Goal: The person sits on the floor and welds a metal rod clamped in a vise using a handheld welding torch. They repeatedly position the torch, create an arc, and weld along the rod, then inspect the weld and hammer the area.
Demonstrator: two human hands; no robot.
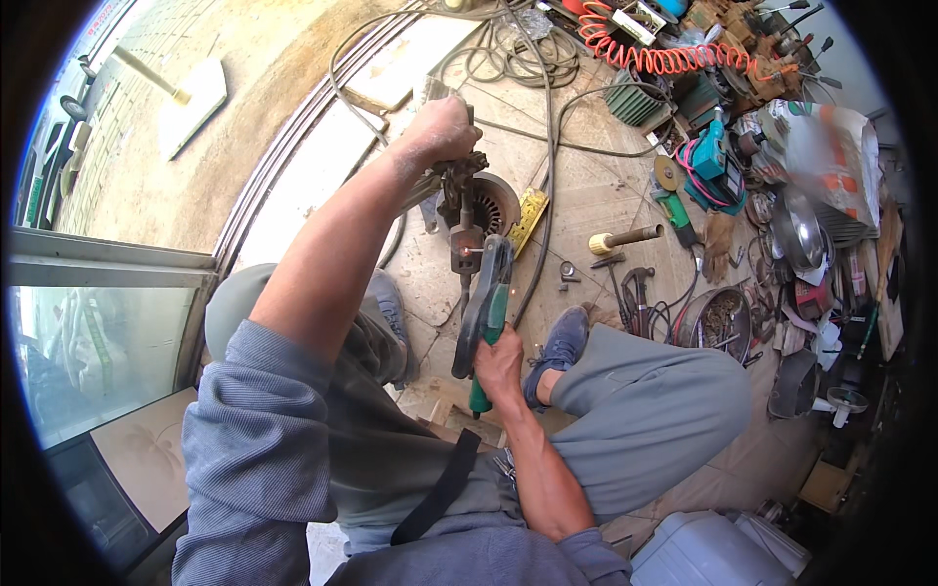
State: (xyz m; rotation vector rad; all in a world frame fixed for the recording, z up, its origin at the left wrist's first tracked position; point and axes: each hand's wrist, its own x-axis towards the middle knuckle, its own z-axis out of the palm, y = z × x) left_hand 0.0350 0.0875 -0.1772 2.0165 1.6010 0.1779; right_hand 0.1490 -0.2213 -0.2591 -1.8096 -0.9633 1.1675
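My left hand (442,129) is closed on the top of a rusty metal part (464,200), holding it upright above a round grey motor housing (498,203) on the tiled floor. My right hand (498,366) grips the green handle of an angle grinder (487,311). The grinder's head touches the lower stem of the part, where a small orange glow and sparks show. I am crouched, with both knees and blue shoes (557,347) either side of the work.
A yellow level (528,217), a wooden-handled mallet (625,237), hammers and a metal bowl (718,317) lie to the right. Black cables (547,146) and an orange coiled hose (664,59) run at the back. A teal power tool (711,161) and piled clutter fill the right side.
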